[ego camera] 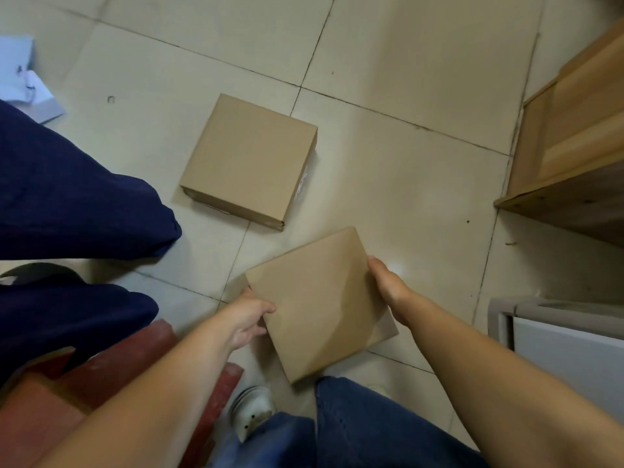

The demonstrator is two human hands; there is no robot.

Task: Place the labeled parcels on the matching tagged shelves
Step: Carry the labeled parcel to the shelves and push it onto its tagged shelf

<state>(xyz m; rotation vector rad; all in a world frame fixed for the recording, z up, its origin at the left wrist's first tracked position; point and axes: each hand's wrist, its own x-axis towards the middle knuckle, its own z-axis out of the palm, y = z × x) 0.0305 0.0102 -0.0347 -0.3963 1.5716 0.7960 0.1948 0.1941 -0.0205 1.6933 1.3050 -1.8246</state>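
I hold a flat brown cardboard parcel (320,305) above the tiled floor, plain side up, tilted. My left hand (248,319) grips its left edge with the thumb on top. My right hand (388,288) presses flat against its right edge. No label shows on this parcel. A second brown parcel (248,160) lies flat on the floor just beyond it, with a strip of white label visible on its right side. The corner of a wooden shelf unit (570,143) stands at the right; no tag on it is visible.
Another person's dark blue trouser legs (67,184) fill the left side. A reddish stool (111,376) sits at the lower left. My jeans and a white shoe (251,413) are at the bottom. White papers (23,76) lie top left, and a grey-white bin (567,339) stands lower right.
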